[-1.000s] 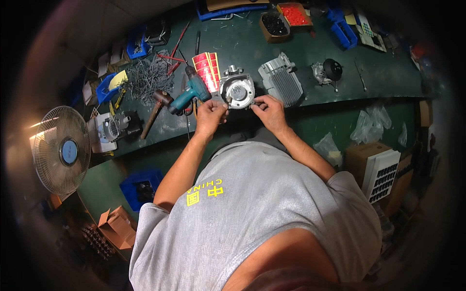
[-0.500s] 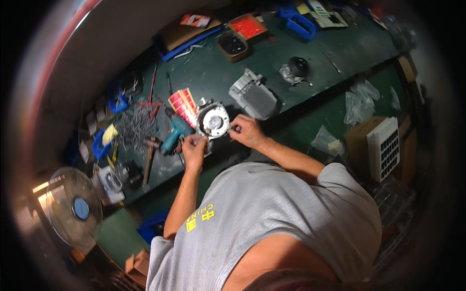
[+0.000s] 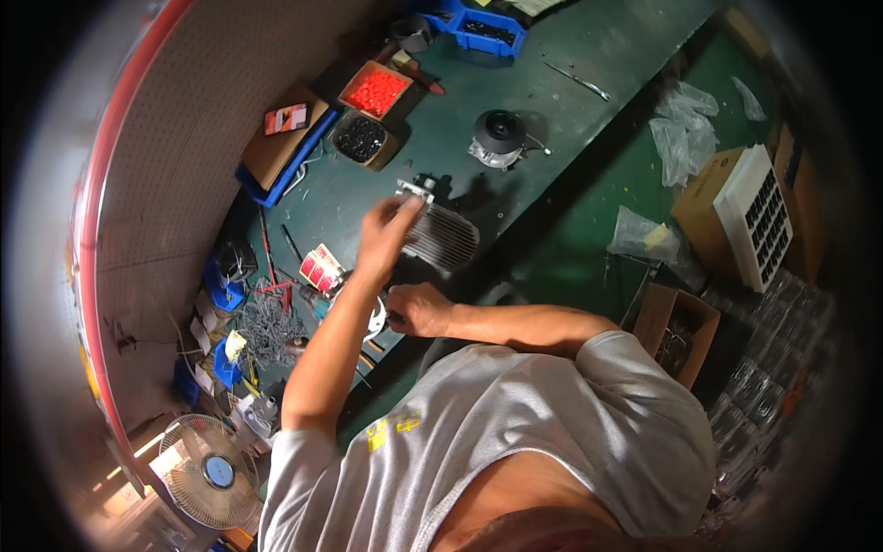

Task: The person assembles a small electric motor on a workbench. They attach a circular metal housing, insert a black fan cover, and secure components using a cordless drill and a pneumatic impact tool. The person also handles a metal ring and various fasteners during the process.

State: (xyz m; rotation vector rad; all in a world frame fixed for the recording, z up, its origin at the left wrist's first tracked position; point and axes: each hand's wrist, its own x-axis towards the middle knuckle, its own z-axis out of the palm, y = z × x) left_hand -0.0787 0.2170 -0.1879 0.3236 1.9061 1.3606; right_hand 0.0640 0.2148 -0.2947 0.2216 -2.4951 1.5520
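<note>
My left hand (image 3: 388,228) reaches across to a grey finned metal housing (image 3: 446,237) lying on the bench. Its thumb and fingers are closed at the housing's bracketed end, slightly blurred. Nearer my body, my right hand (image 3: 423,311) is curled closed at the edge of a round, pale metal housing (image 3: 375,318). My left forearm covers much of this round part. A small dark piece shows by the right fingertips, too small to name. Red and white label sheets (image 3: 321,268) lie just beyond the round housing.
Farther right stands a black-topped blower motor (image 3: 499,134). Boxes of red pieces (image 3: 375,91) and black pieces (image 3: 360,138) are at the back, near a blue bin (image 3: 488,35). A wire heap (image 3: 271,327) and a fan (image 3: 216,471) are left; cartons (image 3: 713,198) stand right.
My left hand has left the round housing and moved up to the finned housing. My right hand stays at the round housing's edge. The whole view has shifted and turned.
</note>
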